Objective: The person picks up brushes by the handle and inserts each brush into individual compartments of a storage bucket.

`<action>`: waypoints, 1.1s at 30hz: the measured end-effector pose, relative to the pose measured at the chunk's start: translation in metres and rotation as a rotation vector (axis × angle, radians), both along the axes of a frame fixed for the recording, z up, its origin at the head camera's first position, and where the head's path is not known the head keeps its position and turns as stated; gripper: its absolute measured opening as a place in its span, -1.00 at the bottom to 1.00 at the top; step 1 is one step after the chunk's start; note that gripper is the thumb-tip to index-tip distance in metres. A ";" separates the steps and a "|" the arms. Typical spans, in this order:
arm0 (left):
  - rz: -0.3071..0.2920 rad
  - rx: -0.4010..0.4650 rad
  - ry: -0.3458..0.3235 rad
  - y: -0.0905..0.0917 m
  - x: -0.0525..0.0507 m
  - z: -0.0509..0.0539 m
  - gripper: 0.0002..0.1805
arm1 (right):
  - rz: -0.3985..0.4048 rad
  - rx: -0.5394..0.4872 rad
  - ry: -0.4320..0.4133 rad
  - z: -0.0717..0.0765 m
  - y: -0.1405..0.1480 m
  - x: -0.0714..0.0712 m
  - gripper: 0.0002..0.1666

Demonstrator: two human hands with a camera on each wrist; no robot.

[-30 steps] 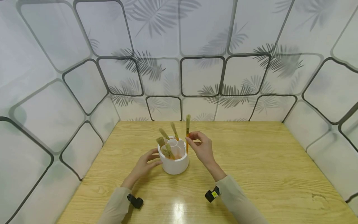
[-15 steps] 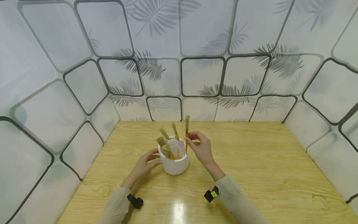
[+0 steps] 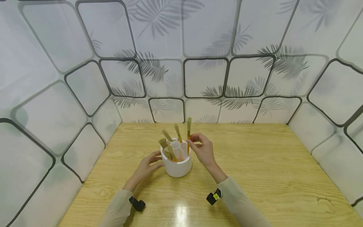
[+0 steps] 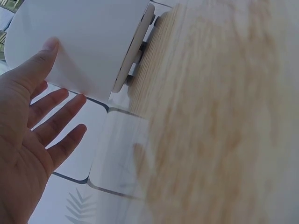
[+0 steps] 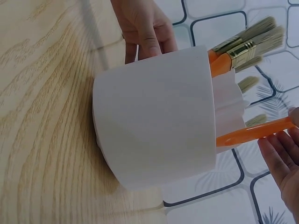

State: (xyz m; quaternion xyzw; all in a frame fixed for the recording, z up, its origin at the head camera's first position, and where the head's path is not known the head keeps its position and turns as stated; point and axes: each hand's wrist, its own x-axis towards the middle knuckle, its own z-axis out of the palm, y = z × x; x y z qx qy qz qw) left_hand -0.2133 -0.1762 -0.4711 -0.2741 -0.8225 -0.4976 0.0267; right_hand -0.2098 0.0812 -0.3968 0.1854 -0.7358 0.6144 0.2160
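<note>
A white round brush holder (image 3: 178,169) with a divided inside stands on the wooden table. My right hand (image 3: 203,151) pinches a paintbrush (image 3: 189,126) upright, bristles up, at the holder's right side. In the right wrist view its orange handle (image 5: 254,132) has its end at the holder's mouth; how deep it sits is hard to tell. My left hand (image 3: 148,165) rests against the holder's left side; in the left wrist view its thumb (image 4: 49,51) touches the wall and the fingers are extended. Several other paintbrushes (image 5: 247,49) lean inside the holder, mostly on its left and back.
The wooden table (image 3: 255,176) stretches out on both sides of the holder. Patterned cloth walls (image 3: 204,78) enclose it at the back and sides. Black wrist cameras (image 3: 137,204) sit on both sleeves. The holder's base (image 4: 133,51) shows small dark feet.
My right hand has shifted slightly left with the paintbrush, bringing its handle from the holder's right outer edge to its mouth. The left hand and the holder have stayed in place.
</note>
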 end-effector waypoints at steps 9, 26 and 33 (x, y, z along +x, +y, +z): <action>-0.010 0.000 -0.010 -0.001 0.000 0.000 -0.43 | 0.000 0.012 -0.021 -0.002 -0.001 0.001 -0.80; -0.014 0.007 -0.001 -0.001 0.000 -0.001 -0.44 | 0.000 0.022 -0.026 -0.009 -0.001 0.000 -0.79; -0.015 0.013 -0.002 -0.001 0.000 -0.001 -0.44 | 0.001 0.019 -0.033 -0.009 -0.002 0.001 -0.79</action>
